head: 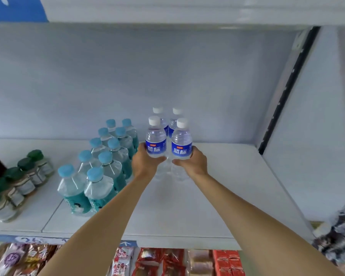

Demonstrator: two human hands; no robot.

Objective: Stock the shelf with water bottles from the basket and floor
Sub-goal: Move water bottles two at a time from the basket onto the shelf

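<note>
Left hand [145,163] grips left white-capped clear water bottle with blue label [155,140]; right hand [193,163] grips matching right bottle [181,143]. Fingers wrap lower bodies, likely for upright sliding. Both stand on white shelf [217,196], just before two identical rear bottles [167,118], extending twin rows. Light-blue-capped teal-label bottles [106,160] alongside, left.

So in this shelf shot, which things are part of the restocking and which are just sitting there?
Part of the job:
- left hand, gripping one white-capped water bottle
- right hand, gripping another
- two more white-capped bottles behind
- shelf

Just there:
- blue-capped bottles
- green-capped bottles
- snack packets below
</note>
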